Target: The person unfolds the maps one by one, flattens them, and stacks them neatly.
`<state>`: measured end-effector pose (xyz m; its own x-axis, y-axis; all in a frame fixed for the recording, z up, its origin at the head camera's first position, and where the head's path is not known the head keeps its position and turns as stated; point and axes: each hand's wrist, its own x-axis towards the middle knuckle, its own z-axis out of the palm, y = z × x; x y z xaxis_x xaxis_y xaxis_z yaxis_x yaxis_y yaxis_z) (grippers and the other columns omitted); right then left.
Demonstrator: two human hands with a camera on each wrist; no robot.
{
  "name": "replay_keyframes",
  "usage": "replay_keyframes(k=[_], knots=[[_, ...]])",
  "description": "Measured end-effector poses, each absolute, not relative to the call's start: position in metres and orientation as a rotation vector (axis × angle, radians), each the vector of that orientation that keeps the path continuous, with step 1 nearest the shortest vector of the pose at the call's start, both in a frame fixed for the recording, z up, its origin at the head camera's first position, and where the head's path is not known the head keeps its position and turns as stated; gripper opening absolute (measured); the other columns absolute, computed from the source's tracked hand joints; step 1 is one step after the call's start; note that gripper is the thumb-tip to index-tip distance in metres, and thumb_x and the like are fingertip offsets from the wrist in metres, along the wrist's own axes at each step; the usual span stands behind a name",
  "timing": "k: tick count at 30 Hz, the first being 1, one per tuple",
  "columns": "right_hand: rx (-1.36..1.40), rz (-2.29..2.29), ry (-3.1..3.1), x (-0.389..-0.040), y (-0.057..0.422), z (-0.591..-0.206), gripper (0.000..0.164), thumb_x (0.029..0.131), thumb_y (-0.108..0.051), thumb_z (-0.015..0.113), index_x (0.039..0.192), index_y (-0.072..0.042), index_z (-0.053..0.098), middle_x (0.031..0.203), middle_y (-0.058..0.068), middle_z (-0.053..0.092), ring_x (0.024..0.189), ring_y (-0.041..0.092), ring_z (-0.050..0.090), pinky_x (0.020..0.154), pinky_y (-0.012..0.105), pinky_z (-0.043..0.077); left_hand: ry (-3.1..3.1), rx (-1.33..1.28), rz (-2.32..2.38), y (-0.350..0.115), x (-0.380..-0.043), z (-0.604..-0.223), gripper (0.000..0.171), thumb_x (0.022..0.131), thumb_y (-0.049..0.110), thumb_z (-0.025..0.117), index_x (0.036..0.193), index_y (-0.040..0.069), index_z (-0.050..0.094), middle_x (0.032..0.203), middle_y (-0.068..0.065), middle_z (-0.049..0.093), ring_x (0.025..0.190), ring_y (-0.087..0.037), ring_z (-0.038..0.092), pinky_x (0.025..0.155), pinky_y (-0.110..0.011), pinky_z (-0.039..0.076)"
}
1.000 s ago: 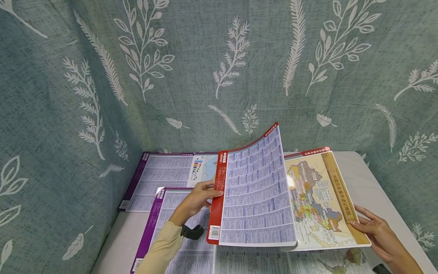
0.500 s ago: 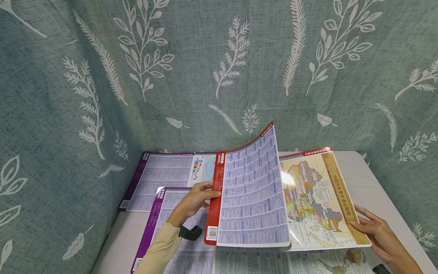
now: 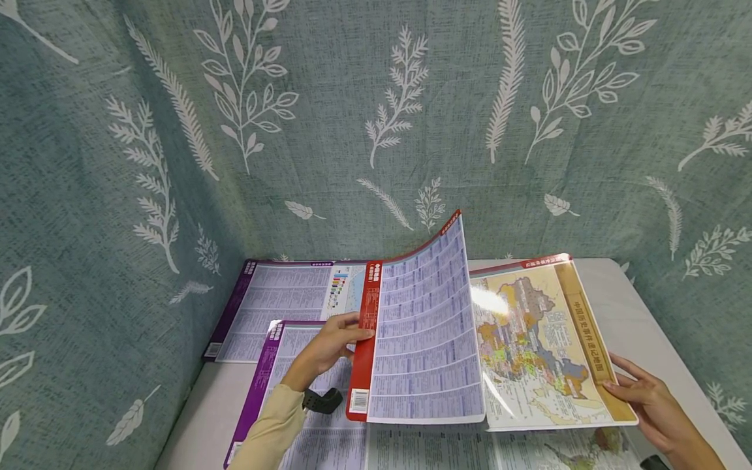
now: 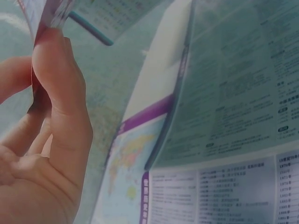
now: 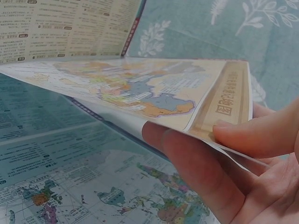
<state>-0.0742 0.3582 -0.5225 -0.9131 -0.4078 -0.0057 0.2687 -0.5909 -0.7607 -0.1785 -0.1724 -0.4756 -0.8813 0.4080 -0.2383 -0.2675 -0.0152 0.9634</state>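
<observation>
A glossy folding map sheet with red trim (image 3: 425, 326) is held up between both hands. Its left panel carries printed tables and curves upward toward the middle; its right panel shows a coloured map (image 3: 529, 339) with a tan title strip. At the red left edge, my left hand (image 3: 331, 343) pinches the sheet between thumb and fingers, as the left wrist view also shows. My right hand (image 3: 643, 395) holds the lower right edge, thumb on top and fingers (image 5: 201, 172) underneath. Below it lies a purple-edged chart (image 3: 267, 385), partly covered.
A second purple-edged chart (image 3: 282, 307) lies at the back left of the white table (image 3: 605, 294), running under the raised sheet. Behind and at both sides hangs a green curtain (image 3: 329, 130) with white leaf prints. The left wrist wears a black band (image 3: 323, 400).
My left hand has drawn the red edge slightly left. The left panel has shifted with it, showing more of the map on the right panel. The right hand stays almost still.
</observation>
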Motion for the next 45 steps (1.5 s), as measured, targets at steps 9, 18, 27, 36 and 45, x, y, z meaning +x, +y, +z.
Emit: replay_keyframes(k=[9,18,27,36,45], knots=[[-0.204,-2.498,1.168,-0.073,0.359,-0.524,0.059,0.097,0.014,0.027,0.126,-0.026,0.06,0.114,0.013,0.065,0.099,0.032,0.064,0.076,0.038,0.054,1.804,0.149,1.945,-0.178,-0.178,-0.476,0.04,0.088,0.008,0.064,0.123,-0.007,0.052,0.095,-0.009,0.069,0.078,-0.021,0.067,0.05,-0.03,0.052],[-0.198,-2.512,1.117,-0.072,0.364,-0.524,0.06,0.097,0.014,0.025,0.125,-0.024,0.061,0.115,0.013,0.065,0.101,0.032,0.063,0.078,0.04,0.053,1.819,0.142,1.938,-0.182,-0.178,-0.477,0.041,0.088,0.009,0.064,0.124,-0.007,0.052,0.094,-0.009,0.069,0.078,-0.021,0.067,0.05,-0.03,0.052],[-0.163,-2.527,1.123,-0.073,0.366,-0.524,0.059,0.097,0.014,0.026,0.124,-0.024,0.062,0.113,0.012,0.065,0.099,0.031,0.064,0.077,0.04,0.054,1.817,0.097,1.952,-0.184,-0.178,-0.479,0.037,0.088,0.009,0.065,0.121,-0.004,0.054,0.095,-0.01,0.069,0.078,-0.023,0.067,0.051,-0.033,0.053],[-0.165,-2.525,1.147,-0.073,0.366,-0.522,0.058,0.097,0.014,0.028,0.124,-0.025,0.062,0.113,0.011,0.066,0.099,0.03,0.065,0.076,0.038,0.054,1.833,0.078,1.95,-0.189,-0.177,-0.482,0.041,0.088,0.01,0.065,0.124,-0.005,0.052,0.098,-0.011,0.069,0.079,-0.024,0.067,0.052,-0.033,0.053],[-0.174,-2.524,1.119,-0.071,0.368,-0.523,0.057,0.098,0.013,0.026,0.125,-0.024,0.061,0.114,0.012,0.065,0.1,0.03,0.064,0.077,0.039,0.054,1.838,0.021,1.955,-0.192,-0.175,-0.484,0.043,0.087,0.01,0.066,0.124,-0.005,0.05,0.096,-0.01,0.069,0.078,-0.022,0.067,0.053,-0.033,0.054]])
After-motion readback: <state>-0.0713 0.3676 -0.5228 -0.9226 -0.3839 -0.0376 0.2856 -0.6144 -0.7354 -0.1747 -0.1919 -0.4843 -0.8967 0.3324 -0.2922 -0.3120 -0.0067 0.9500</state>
